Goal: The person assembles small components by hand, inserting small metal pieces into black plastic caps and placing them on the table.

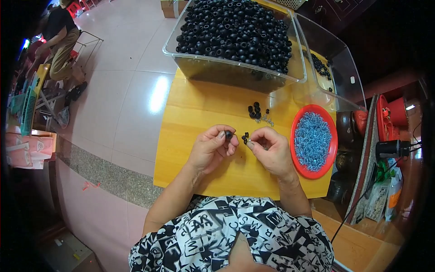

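My left hand (206, 152) is closed in a pinch round a black, hollow, bead-like cap (229, 135) over the middle of the yellow table (181, 118). Close beside it, my right hand (274, 154) has thumb and forefinger pressed together. Small black pieces (245, 138) show at those fingertips, with a tiny pale bit among them; whether they are all gripped is hard to make out. Beyond both hands lie several black caps (254, 110) and a scatter of small clear pieces (266, 120). A red plate (312, 108) heaped with tiny bluish clear pieces (312, 143) stands right of my right hand.
A clear plastic bin (226, 72) full of black caps (235, 34) fills the table's far side. Right of it stands another clear container (337, 50) with a few caps. Shelves with jars (345, 127) border the right. Another person (63, 36) sits at far left.
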`<move>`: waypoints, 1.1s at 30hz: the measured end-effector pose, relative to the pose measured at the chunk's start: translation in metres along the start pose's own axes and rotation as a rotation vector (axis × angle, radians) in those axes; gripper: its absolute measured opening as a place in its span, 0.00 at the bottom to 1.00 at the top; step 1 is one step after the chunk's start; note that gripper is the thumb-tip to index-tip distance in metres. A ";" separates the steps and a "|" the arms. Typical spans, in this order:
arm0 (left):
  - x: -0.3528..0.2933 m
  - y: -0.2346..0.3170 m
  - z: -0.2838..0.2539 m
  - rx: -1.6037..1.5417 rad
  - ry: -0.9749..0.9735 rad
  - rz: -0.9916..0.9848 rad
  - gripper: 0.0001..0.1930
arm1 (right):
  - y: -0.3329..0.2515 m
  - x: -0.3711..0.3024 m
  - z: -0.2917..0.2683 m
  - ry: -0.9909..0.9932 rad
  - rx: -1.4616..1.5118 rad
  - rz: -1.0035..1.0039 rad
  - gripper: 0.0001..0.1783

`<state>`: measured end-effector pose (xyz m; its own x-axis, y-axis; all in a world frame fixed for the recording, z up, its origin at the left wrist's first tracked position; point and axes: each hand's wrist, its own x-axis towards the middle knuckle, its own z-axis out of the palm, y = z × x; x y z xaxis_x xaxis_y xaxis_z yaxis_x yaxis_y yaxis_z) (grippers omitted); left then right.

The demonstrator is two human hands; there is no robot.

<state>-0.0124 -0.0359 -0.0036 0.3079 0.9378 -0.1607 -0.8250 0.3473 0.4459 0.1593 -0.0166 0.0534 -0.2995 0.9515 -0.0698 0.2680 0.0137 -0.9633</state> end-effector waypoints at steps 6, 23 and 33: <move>-0.001 0.000 -0.001 -0.042 -0.030 0.015 0.12 | 0.008 0.000 0.004 -0.004 0.064 -0.026 0.05; -0.001 0.001 -0.003 -0.021 -0.006 0.040 0.10 | 0.000 -0.004 0.011 -0.003 0.176 -0.029 0.06; -0.003 -0.004 0.003 0.215 0.064 0.075 0.10 | -0.009 -0.001 0.019 0.044 -0.273 -0.277 0.05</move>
<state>-0.0087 -0.0406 -0.0026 0.2131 0.9617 -0.1722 -0.7224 0.2738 0.6349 0.1396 -0.0235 0.0566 -0.3567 0.9125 0.2003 0.4183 0.3477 -0.8391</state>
